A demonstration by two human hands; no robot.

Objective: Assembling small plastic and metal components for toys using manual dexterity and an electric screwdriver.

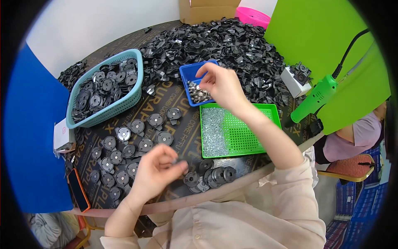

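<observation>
Small dark blurred part (178,160) pinched in left hand (153,172), near round black discs (164,138). Right hand (225,86) held over blue rectangular plastic bin (190,74) of small silver metal pieces (198,95); fingers narrowly curled, any hold cannot be told. Green perforated plastic tray (244,135) set just beside bin, both probably placed for easy reach.

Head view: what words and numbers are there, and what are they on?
Dark table: large tan printed words, not copied here.
White box at left: small pinkish mark, unreadable.
Green power tool: any marks too small to read.
Dark part in left hand: too blurred to tell.
</observation>
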